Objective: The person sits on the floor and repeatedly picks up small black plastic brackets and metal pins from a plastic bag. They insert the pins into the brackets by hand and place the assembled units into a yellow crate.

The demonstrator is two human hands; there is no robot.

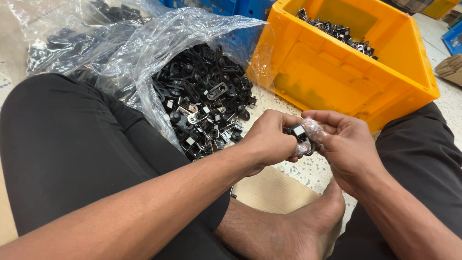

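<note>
Sitting cross-legged on the floor, the person works with both hands met over the lap. The left hand [268, 139] is curled, fingertips pinching a small black clip [298, 132] with a pale face. The right hand [344, 144] pinches a scrap of clear film [314, 129] against the same clip, so the piece is gripped from both sides, raised close to the eye line, likely for control.

An open clear bag [144, 53] lies just beside the left knee, its mouth turned toward the hands, within easy reach; it holds a heap of black parts [207, 101], too many to count. One orange bin [337, 67] stands beyond the right hand, tilted with its opening toward the person; a thin row of similar parts [337, 31] lies along its far wall, number not determinable. Blue crates [231, 6] sit behind, partly hidden. One bare foot [308, 226] rests below the hands.
</note>
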